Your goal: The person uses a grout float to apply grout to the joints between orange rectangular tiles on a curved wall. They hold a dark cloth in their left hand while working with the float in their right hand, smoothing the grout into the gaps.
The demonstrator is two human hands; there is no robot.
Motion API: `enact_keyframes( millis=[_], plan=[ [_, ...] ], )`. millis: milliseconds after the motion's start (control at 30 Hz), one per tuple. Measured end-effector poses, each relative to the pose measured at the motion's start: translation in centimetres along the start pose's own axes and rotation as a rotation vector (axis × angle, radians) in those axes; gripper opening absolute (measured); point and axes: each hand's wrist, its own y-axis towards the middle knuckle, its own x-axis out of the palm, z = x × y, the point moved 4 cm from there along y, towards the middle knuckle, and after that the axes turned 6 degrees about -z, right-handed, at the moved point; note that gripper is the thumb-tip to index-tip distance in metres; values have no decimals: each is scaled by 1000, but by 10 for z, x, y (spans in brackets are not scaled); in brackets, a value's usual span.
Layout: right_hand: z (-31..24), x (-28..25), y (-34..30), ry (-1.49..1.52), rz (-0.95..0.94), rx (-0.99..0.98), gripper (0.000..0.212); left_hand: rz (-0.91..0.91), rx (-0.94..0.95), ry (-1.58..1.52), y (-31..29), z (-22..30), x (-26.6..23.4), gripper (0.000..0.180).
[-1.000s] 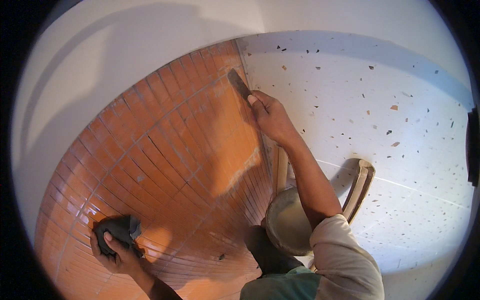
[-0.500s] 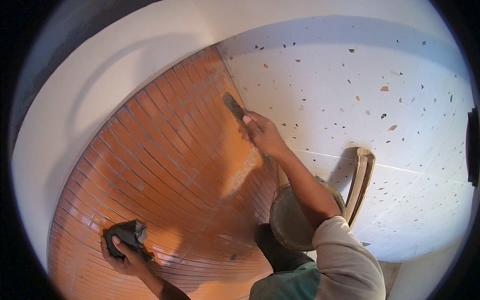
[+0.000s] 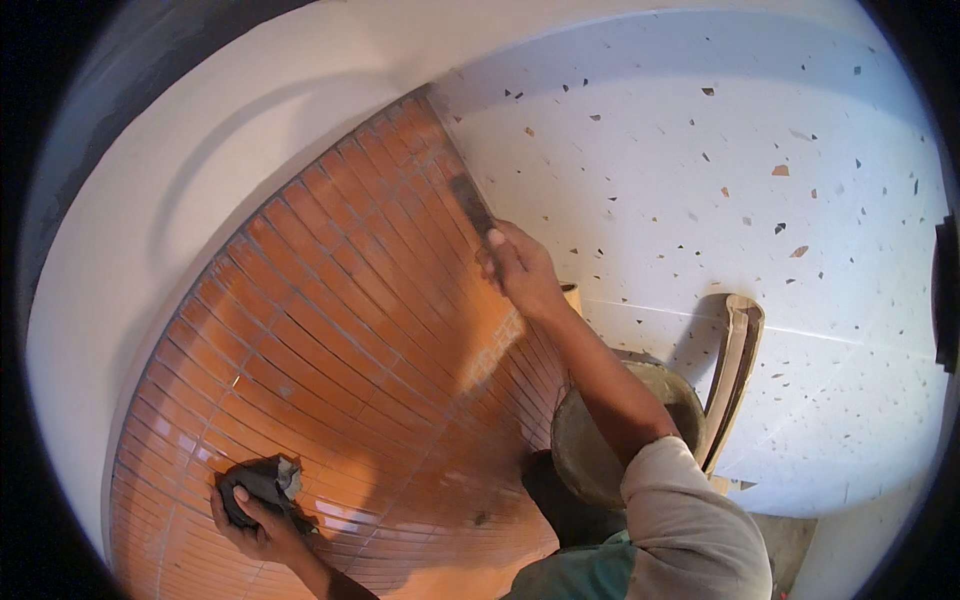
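My right hand (image 3: pixel 526 272) grips a dark, flat strip-like scraper (image 3: pixel 470 203), its blade against the orange tiles (image 3: pixel 330 330) close to the edge where they meet the white speckled surface. Thin grey lines run between these narrow tiles. At the lower left my left hand (image 3: pixel 258 532) is closed around a dark, crumpled wad (image 3: pixel 258 482) with a lighter grey patch on its side; I cannot tell whether it is cloth or rubber. It sits against or just over the tiles.
A grout-stained bucket (image 3: pixel 566 450) stands beside my right forearm, partly hidden by it. Right of it, a long tan channel-shaped piece (image 3: pixel 732 375) rests on the white speckled surface (image 3: pixel 690 200). My dark-clad leg (image 3: pixel 560 495) is below the bucket.
The view has shifted slightly. The scraper has slid a little down and right along the tile edge, and its blade is blurred. My left hand keeps its grip on the dark wad.
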Motion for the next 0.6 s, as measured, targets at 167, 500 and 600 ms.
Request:
enact_keyframes(
  millis=[167,500,600],
  plan=[
    [8,-6,17,-64,43,5,36,48,7,-12,-3,2,3,36],
    [-14,-16,-7,-801,224,-254,35,39,-72,-59,-3,-5,1,39],
    [-28,-10,13,-882,158,-159,36,35,-88,-100,-3,1,5,40]
  ],
)
